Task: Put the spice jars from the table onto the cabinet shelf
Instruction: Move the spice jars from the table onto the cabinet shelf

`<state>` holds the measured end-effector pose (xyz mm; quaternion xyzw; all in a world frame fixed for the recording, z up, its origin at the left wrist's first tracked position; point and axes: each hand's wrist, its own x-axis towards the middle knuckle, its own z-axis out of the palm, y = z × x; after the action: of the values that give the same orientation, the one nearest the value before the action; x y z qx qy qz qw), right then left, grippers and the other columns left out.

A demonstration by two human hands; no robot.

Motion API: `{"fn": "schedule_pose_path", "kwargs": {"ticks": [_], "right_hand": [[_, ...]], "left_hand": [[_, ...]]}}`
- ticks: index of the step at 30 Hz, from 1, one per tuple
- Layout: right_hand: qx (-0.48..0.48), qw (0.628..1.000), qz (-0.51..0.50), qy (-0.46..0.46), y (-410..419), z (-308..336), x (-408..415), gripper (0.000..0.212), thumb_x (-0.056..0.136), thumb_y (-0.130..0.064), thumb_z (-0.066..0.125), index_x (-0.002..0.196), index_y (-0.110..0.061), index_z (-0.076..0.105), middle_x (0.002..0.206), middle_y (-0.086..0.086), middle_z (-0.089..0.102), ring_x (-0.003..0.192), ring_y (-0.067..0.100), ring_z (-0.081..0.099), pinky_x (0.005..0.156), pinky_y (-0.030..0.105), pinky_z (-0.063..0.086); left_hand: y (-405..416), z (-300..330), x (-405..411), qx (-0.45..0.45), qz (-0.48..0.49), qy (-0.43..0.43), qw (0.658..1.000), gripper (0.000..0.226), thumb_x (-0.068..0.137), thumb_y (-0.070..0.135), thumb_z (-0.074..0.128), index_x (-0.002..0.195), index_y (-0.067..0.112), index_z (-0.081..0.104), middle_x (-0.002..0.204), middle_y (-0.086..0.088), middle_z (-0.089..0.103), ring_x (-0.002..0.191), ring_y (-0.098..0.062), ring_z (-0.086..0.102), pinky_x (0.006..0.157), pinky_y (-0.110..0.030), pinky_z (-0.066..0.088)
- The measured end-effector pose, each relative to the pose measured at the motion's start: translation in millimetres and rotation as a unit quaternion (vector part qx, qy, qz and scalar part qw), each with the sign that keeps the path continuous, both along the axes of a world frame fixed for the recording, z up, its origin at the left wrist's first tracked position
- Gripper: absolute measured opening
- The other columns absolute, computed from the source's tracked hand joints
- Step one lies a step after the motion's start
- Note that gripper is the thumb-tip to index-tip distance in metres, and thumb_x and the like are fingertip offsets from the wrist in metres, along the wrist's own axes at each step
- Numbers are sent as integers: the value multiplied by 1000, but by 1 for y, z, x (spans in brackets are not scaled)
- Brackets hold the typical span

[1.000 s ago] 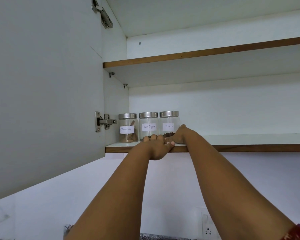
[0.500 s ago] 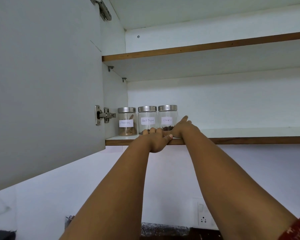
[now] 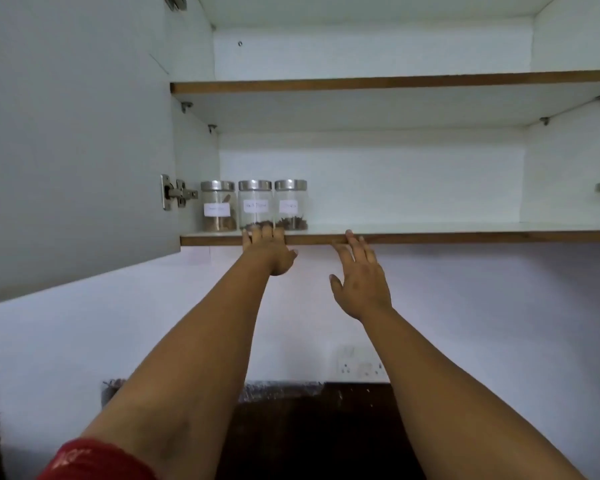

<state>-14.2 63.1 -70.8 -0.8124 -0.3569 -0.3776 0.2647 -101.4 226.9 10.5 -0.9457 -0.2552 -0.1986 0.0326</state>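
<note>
You have three spice jars on the lower cabinet shelf [image 3: 430,236], lined up at its far left end just beside the cabinet's left wall: the left jar [image 3: 218,206] with light brown pieces inside, the middle jar [image 3: 255,205] and the right jar [image 3: 290,204], each upright, capped with a metal lid and wearing a white label too blurred to read. They stand close together, possibly touching. Your left hand [image 3: 270,249] rests its fingers on the shelf's front edge just below the middle jar, gripping no jar. Your right hand [image 3: 360,278] is spread open in the air with its fingertips up at the shelf edge, to the right of the jars and apart from them, holding nothing. So both your hands are empty, and this part of the task looks done. Whether any jars are left on the table you cannot tell from here, since the table is out of view. The lower shelf has free room to the right of the row, and the upper shelf [image 3: 395,83] sits above. The open cabinet door [image 3: 73,133] hangs to your left by its hinge [image 3: 175,192]. A wall socket [image 3: 359,363] sits below, between your forearms. Nothing blocks your way back down.
</note>
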Motion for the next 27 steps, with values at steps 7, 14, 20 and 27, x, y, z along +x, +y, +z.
{"fn": "schedule_pose_path", "kwargs": {"ticks": [7,14,20,27], "right_hand": [[75,970,-59,223,-108,-130,-31,49,89,-29,59,135,-25,45,122,5,56,115,22,48,95,37,46],[-12,948,-124,292,-191,-249,-79,49,87,-38,61,133,-33,45,135,-3,47,127,18,37,103,37,36],[-64,909,-163,378,-234,-325,-120,55,86,-36,64,137,-32,43,143,1,40,135,25,30,106,41,34],[-109,895,-175,396,-258,-361,-144,58,83,-32,67,136,-30,43,142,5,39,131,27,35,102,43,38]], "left_hand": [[-110,-151,-5,5,-114,-85,990,81,97,50,36,154,12,-6,163,-13,-7,148,-37,-8,120,-52,-5],[-211,-302,-43,-188,-148,-29,971,84,93,62,36,155,14,5,160,-11,9,148,-31,7,121,-49,5],[-258,-397,-89,-315,-134,38,939,84,91,57,48,153,13,11,154,-11,19,142,-30,19,117,-46,22],[-265,-442,-130,-348,-102,77,929,81,91,52,53,150,11,14,150,-12,22,138,-30,22,106,-45,35]]}}
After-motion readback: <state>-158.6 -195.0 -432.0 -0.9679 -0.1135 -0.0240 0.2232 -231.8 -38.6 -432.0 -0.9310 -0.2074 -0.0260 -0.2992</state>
